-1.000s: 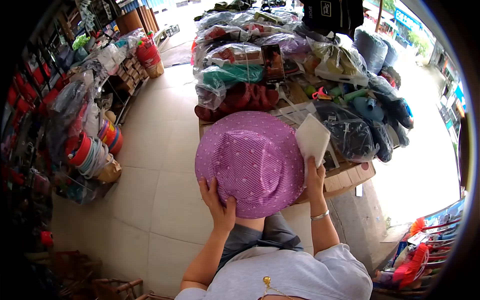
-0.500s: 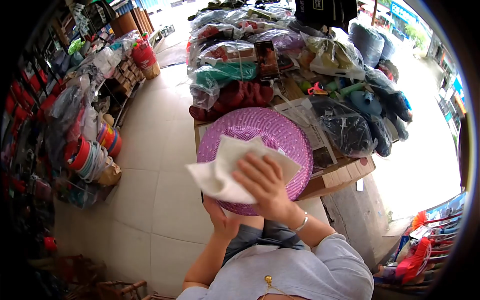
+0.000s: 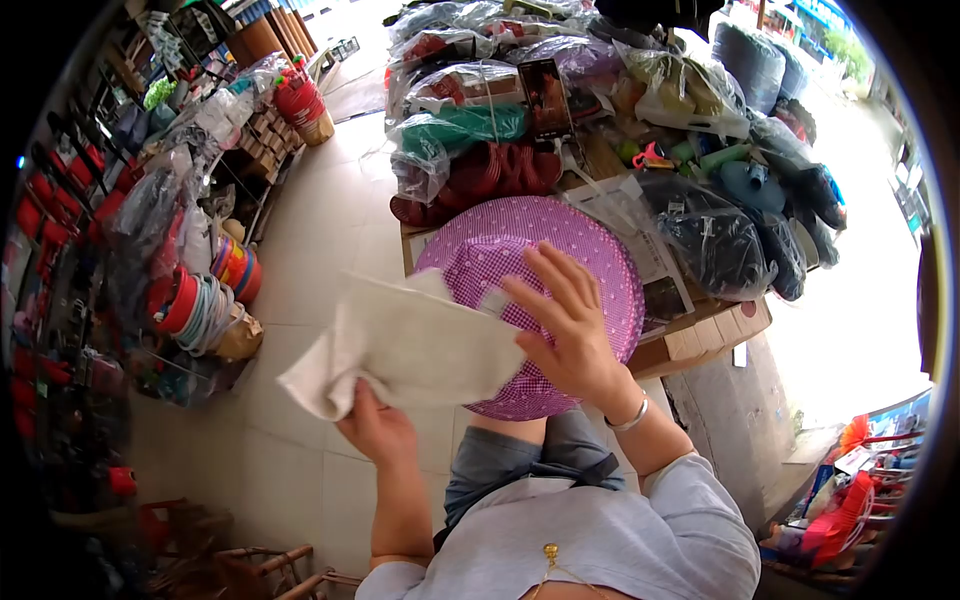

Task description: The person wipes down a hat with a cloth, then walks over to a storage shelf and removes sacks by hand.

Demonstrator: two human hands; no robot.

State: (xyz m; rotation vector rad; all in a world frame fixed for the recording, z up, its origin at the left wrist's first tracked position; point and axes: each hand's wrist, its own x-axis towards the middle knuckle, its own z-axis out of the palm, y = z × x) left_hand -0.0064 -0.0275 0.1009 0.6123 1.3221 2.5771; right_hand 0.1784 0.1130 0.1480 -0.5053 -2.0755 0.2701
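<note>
A purple sun hat [image 3: 600,250] with white dots and a wide round brim lies at the near edge of the goods table, partly covered by a cream cloth [image 3: 410,340]. My left hand [image 3: 375,425] pinches the lower left corner of this cloth, its thumb on top. Over the right side of the hat is my right hand [image 3: 570,330], fingers spread, with a bracelet at the wrist. Its thumb is close to the cloth's right edge; whether they touch I cannot tell. Behind the hat sit dark red shoes [image 3: 500,170].
Plastic-bagged goods [image 3: 465,85] pile up on the table, with black bagged items [image 3: 705,240] at right. A cardboard box [image 3: 700,340] forms its near edge. Leftward, shelves hold red buckets [image 3: 180,300] and coiled hose [image 3: 208,318]. Red-handled brushes [image 3: 850,510] stand at lower right.
The cloth has moved left, held by my left hand, which was under the hat's brim. My right hand has lifted off the cloth and spread its fingers, uncovering more of the hat.
</note>
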